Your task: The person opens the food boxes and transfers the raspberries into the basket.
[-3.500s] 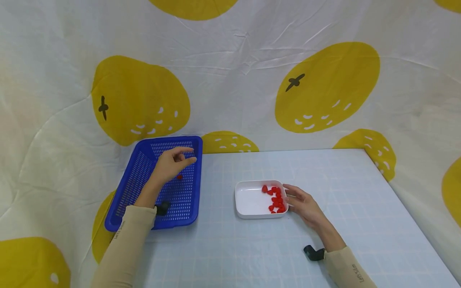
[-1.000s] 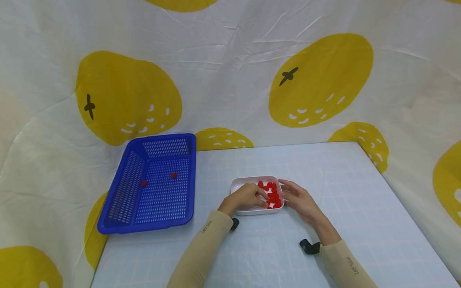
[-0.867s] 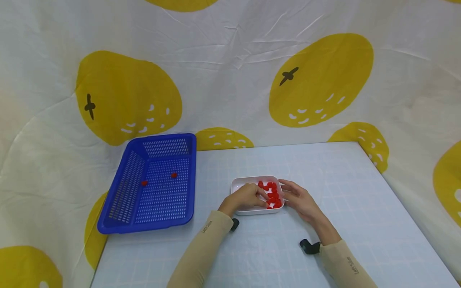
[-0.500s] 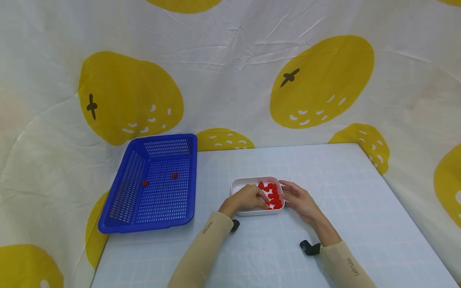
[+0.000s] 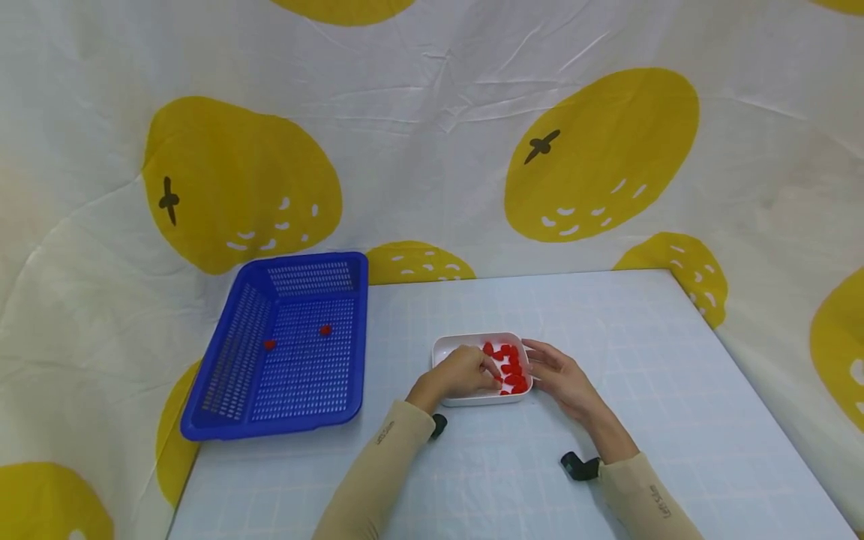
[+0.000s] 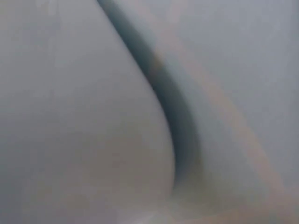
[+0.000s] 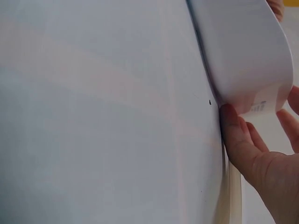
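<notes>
In the head view, a small white tray holds several small red berry-like pieces, mostly gathered at its right end. My left hand reaches down into the tray, thumb and index fingertip pinched together around a red piece. That piece is mostly covered by the fingers. My right hand rests its spread, nearly straight fingers against the tray's right end. The right wrist view shows those fingertips touching the white wall low down, by the table. Only a blurred pale surface fills the left wrist view.
A blue perforated basket stands to the left of the tray, with two red pieces on its floor. The table has a pale checked cover. Behind hangs a white cloth with yellow fruit prints.
My left hand went from above the blue basket to inside the white tray, and its fingertips drew together around a red piece. The right hand stayed at the tray's end.
</notes>
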Motion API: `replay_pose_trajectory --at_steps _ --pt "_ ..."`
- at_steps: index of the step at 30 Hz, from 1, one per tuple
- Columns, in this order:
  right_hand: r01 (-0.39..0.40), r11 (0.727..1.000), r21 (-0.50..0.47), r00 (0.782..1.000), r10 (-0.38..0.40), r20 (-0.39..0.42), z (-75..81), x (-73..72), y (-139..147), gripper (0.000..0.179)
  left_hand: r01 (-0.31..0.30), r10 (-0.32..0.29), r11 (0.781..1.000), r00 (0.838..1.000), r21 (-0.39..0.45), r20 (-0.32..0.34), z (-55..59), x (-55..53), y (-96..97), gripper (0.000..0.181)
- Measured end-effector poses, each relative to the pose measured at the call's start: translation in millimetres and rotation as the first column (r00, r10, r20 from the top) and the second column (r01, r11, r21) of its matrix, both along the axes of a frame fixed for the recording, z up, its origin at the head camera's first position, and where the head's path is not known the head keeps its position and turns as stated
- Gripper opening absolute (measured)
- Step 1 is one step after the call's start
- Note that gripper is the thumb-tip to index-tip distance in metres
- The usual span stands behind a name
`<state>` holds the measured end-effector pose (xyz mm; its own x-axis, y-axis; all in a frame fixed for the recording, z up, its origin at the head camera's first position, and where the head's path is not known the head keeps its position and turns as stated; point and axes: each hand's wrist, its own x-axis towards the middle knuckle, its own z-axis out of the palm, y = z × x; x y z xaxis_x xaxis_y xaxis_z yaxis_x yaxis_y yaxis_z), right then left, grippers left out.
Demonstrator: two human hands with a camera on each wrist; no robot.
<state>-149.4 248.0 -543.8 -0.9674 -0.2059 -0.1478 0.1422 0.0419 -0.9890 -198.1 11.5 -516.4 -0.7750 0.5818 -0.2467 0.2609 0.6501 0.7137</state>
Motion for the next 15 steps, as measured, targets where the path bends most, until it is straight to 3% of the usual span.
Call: replay_pose_trajectory --at_steps 9,15 --pt "0.007 1.000 0.005 1.000 -0.007 0.020 1.8 -0.4 1 0.053 -0.129 0.129 0.979 0.992 0.158 0.009 11.8 -1.4 -4.0 0.022" --pt "0.007 1.000 0.030 1.000 -0.008 0.014 -0.4 -2.0 0 0.054 -0.187 0.170 0.928 0.982 0.323 0.082 24.8 0.2 -9.9 0.028"
